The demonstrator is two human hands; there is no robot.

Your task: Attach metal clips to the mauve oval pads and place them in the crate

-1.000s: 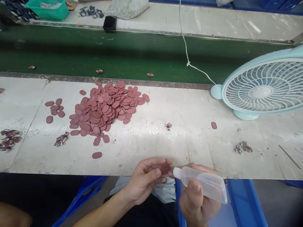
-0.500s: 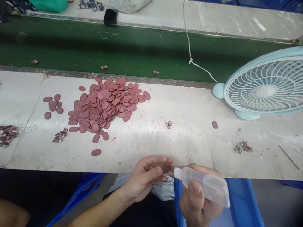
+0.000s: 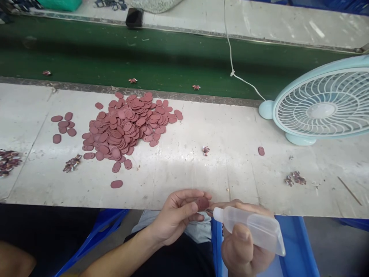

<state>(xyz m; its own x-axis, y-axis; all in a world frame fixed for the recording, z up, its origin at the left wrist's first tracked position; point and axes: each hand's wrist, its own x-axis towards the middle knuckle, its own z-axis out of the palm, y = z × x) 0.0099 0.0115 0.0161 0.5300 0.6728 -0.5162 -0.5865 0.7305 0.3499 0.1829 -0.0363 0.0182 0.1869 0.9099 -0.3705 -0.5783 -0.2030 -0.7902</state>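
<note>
Between thumb and fingers, my left hand (image 3: 179, 217) pinches a dark red oval disc (image 3: 202, 203) just over the table's front edge. My right hand (image 3: 245, 246) is wrapped round a translucent squeeze bottle (image 3: 250, 227) with a thin needle tip. The bottle lies tilted, its tip pointing left at the lower right edge of the disc; whether the tip touches it I cannot tell. A large heap of matching red oval discs (image 3: 123, 127) lies on the table, left of my hands. A small red-and-white piece (image 3: 205, 151) sits beyond my left hand.
A light blue fan (image 3: 321, 109) stands at the right, its white cord (image 3: 230, 57) crossing the green conveyor belt (image 3: 173, 57). Small clustered pieces (image 3: 295, 178) and one stray disc (image 3: 261, 151) lie on the right. A blue bin (image 3: 300, 246) is below the table edge.
The squeeze bottle and my right hand have shifted slightly right and down, the tip drawing back a little from the disc. Small pieces on the green belt have moved right.
</note>
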